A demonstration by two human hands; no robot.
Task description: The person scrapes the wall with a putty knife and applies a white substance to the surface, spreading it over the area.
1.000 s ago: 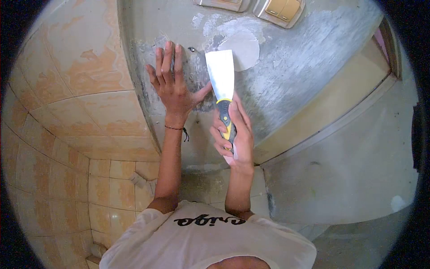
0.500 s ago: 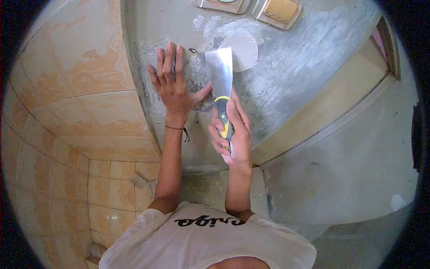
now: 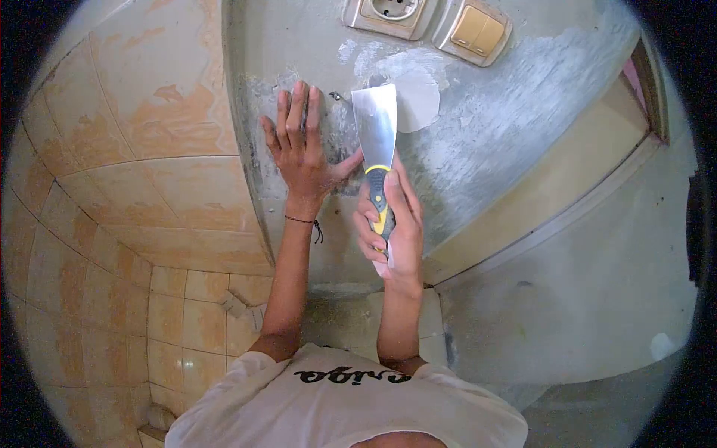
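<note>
My right hand (image 3: 396,220) is wrapped round the grey and yellow handle of a putty knife (image 3: 376,123). Its wide metal blade points up the wall and overlaps the left edge of a round white filler patch (image 3: 418,101). To the left, my left hand (image 3: 302,153) lies with fingers stretched out against the grey wall (image 3: 280,45), its thumb reaching toward the blade. Just right of those fingertips, a small dark hole or fixing (image 3: 336,96) shows in the wall. Whitish smears surround the patch.
Above the patch are a power socket (image 3: 392,9) and a double light switch (image 3: 478,31). Orange-patterned tiles (image 3: 149,97) cover the wall on the left. A door frame (image 3: 538,201) runs along the right. Some broken tile pieces (image 3: 239,306) lie at lower left.
The whole view has shifted slightly, so the wall, hands and putty knife appear a little lower and further right. Both hands keep the same pose.
</note>
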